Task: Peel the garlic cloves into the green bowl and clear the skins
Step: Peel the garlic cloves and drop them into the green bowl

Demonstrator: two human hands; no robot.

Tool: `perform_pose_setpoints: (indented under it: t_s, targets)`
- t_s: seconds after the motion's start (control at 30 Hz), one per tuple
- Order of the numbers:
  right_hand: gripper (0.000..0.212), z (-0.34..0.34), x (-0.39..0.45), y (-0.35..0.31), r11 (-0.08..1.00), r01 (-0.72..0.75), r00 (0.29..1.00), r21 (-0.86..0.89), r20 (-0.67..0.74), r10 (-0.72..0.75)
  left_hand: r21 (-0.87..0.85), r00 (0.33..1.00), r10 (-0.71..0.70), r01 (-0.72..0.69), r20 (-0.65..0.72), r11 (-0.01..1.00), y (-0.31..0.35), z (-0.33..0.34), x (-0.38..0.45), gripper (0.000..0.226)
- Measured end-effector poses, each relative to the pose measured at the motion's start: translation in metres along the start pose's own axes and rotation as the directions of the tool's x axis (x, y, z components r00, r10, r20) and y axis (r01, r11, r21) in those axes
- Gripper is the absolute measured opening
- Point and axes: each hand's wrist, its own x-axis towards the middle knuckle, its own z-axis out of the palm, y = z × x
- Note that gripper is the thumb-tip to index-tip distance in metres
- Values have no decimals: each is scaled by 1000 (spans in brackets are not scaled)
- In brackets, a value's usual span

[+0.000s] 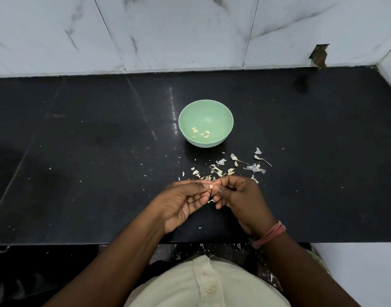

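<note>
**Now both hands hold one garlic clove above the dark surface**

Now the two hands meet over the near part of the black surface point(79, 151). The left hand point(181, 204) has its palm turned up and partly toward the camera, and its thumb and first fingers pinch a small garlic clove point(211, 186). The right hand point(239, 196) comes from the other side with curled fingers, and its fingertips point(219, 191) pinch the same clove, so the clove is held between both hands. Only a small pale part of the clove can be seen; how much skin is on it I cannot tell. A small bit of skin shows just under the fingers.

The green bowl point(206, 107) stands upright on the surface, behind the hands and well apart from them. Inside it, on the near side of the bottom, lie some peeled cloves point(201, 133), close to each other.

The garlic skins point(234, 167) are scattered on the surface between the bowl and the hands, mostly to the right side, some with thin stems. Smaller white crumbs lie around them.

On the right wrist is a pink band point(272, 234). Behind the surface rises a wall of white marble tiles point(168, 29), and low in the view a pale buttoned shirt point(203, 284) is seen.
</note>
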Motion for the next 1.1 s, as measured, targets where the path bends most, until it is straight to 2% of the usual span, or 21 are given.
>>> perform_pose_setpoints:
  t_s: [0.1,0.2,0.37,0.47,0.53,0.57,0.63,0.67,0.77,0.83,0.9,1.0,1.1]
  targets:
    - [15,0,-3,-3,984,-76,996,161,56,68,-64,997,-72,74,33,995,1,-2,0,14]
    - [18,0,-4,-5,969,-114,992,221,86,97,-84,993,-102,106,51,991,1,-5,0,22]
    - [23,4,-7,-7,988,-78,996,136,48,72,-34,993,-95,97,63,995,2,-6,0,20]
    - [23,3,-9,-11,980,-120,992,159,63,111,1,996,-60,60,71,998,4,-6,1,21]
    - [22,5,-10,-12,995,-84,996,56,6,84,54,998,9,-13,61,998,2,-4,2,20]
    - [22,7,-10,-12,997,-33,998,-70,-56,29,99,997,67,-71,46,993,0,-1,3,18]
    - [21,11,-10,-11,917,69,976,-392,-165,-144,233,977,215,-209,-3,950,-6,6,4,12]
    - [21,13,-9,-12,863,96,958,-497,-191,-216,312,955,295,-274,-20,910,-9,8,4,10]
    - [17,15,-6,-14,792,109,942,-601,-191,-275,547,874,487,-401,-13,735,-15,13,3,4]
    - [17,15,-4,-11,744,128,940,-656,-160,-302,631,832,555,-433,4,644,-16,11,3,4]
    - [18,13,-2,-8,785,126,954,-607,-144,-264,616,847,531,-427,16,663,-15,9,3,6]
    - [17,9,-1,-7,959,49,990,-278,-115,-84,535,884,467,-408,29,740,-13,9,4,9]
    - [19,10,-2,-9,997,50,996,-58,-67,-54,326,932,360,-349,29,878,-10,12,3,13]
